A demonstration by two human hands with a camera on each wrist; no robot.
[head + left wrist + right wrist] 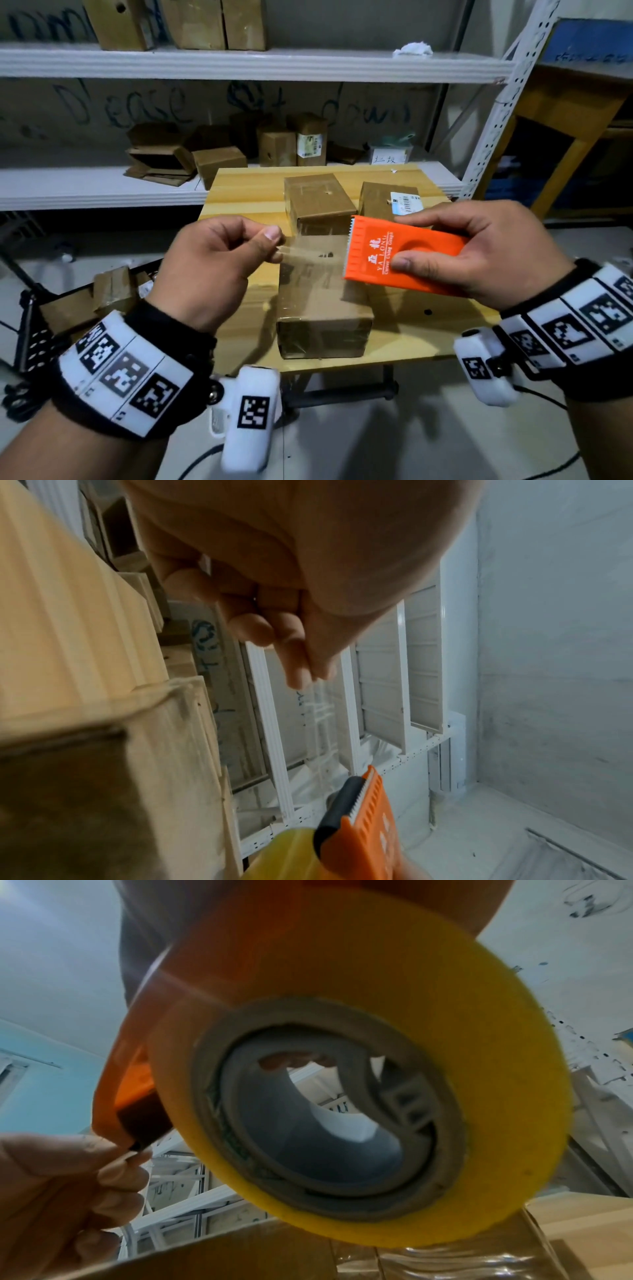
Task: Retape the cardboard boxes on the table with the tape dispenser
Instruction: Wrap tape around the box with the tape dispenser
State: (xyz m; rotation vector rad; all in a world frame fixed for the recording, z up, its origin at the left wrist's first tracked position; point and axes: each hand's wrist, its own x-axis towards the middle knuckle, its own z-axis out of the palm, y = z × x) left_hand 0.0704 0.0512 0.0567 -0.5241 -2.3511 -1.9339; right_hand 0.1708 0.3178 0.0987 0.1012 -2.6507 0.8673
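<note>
My right hand [442, 251] grips an orange tape dispenser [397, 255] above the near cardboard box [322, 308] on the wooden table [411, 335]. Its yellow tape roll [359, 1069] fills the right wrist view. My left hand [270, 245] pinches the free end of a clear tape strip [308, 253] between thumb and forefinger, stretched out from the serrated edge of the dispenser [363, 823]. The left wrist view shows those fingertips [298, 669] on the tape strip [318, 723]. Two more boxes, one plain [317, 200] and one with a label [390, 202], stand behind.
White metal shelving [239, 61] behind the table holds several cardboard boxes [219, 164]. A wooden stand [565, 137] rises at the right. More boxes [113, 287] lie in a black crate low on the left. Cables run on the floor.
</note>
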